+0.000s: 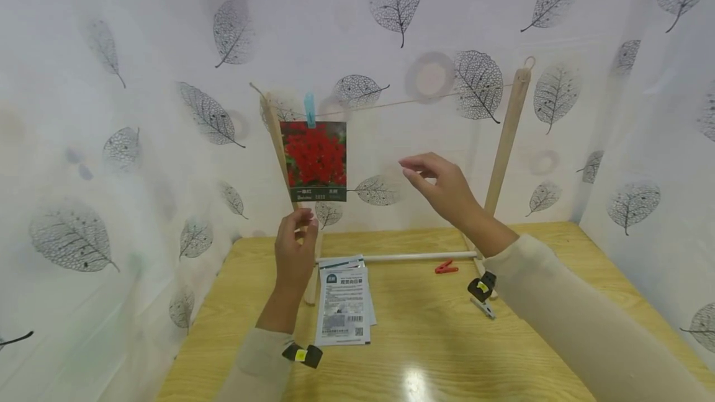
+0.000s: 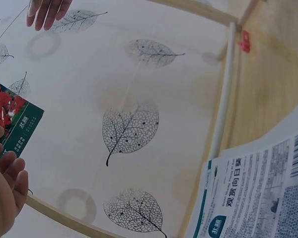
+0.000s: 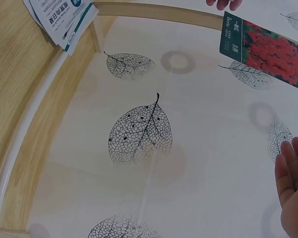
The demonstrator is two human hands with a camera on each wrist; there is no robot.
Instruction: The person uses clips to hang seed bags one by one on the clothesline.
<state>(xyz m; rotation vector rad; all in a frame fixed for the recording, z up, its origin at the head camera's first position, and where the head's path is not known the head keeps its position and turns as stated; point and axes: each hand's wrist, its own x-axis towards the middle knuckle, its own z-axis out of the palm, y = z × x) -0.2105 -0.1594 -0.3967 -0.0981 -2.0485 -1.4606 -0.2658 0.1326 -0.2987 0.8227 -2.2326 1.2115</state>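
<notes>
A seed packet [image 1: 315, 157] with red flowers hangs from a string, held at its top edge by a blue clothespin [image 1: 310, 110]. Just under the packet's lower edge is my left hand [image 1: 296, 244], fingers loosely bent and holding nothing; in the left wrist view its fingers overlap the packet's corner. My right hand [image 1: 441, 185] is raised to the right of the packet, apart from it, with relaxed fingers and nothing in them. In the right wrist view the packet [image 3: 268, 47] hangs beyond the right hand [image 3: 293, 188].
The string [image 1: 413, 102] runs between two wooden posts, the right post [image 1: 508, 135] being taller in view. A white rod [image 1: 419, 257] joins them low down. On the table [image 1: 413, 352] lie several white packets [image 1: 343, 309], a red clothespin [image 1: 445, 267] and a grey clothespin [image 1: 483, 308].
</notes>
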